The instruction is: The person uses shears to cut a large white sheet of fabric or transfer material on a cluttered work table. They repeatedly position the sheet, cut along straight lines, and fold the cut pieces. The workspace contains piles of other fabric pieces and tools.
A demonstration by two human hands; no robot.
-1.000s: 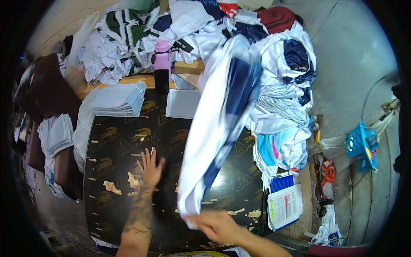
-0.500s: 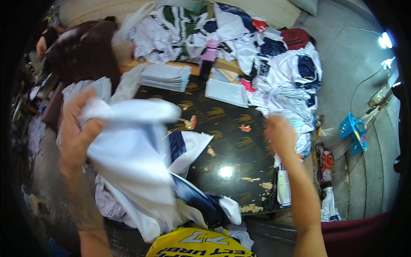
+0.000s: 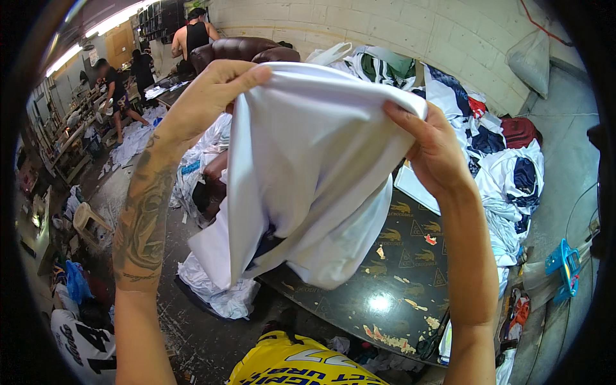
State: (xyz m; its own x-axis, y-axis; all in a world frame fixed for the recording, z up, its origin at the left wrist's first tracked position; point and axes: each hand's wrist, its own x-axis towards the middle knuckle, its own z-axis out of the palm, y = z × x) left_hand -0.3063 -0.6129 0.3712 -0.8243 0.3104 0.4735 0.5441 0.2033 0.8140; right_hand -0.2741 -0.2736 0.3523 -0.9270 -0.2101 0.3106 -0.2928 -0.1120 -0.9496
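Observation:
A white piece of fabric point(image 3: 314, 154) hangs stretched between my two raised hands, above the left part of a dark table point(image 3: 359, 269). My left hand point(image 3: 224, 86) pinches its upper left corner, thumb along the top edge. At the upper right corner, my right hand point(image 3: 433, 144) grips the cloth between thumb and fingers. The lower part drapes in loose folds, and a bit of dark navy shows beneath it. Whether it is a finished garment or a cut panel I cannot tell.
Heaped white and navy garments point(image 3: 507, 186) line the table's right side. A maroon leather seat point(image 3: 244, 50) stands behind my left hand. White cloth point(image 3: 215, 289) is bundled low on the left. A blue plastic basket point(image 3: 564, 266) hangs at right. Several people work at far left.
My right hand, apart from the cloth before, now grips it. Both hands have risen and the fabric is spread between them. The view has turned up and left, showing more of the room.

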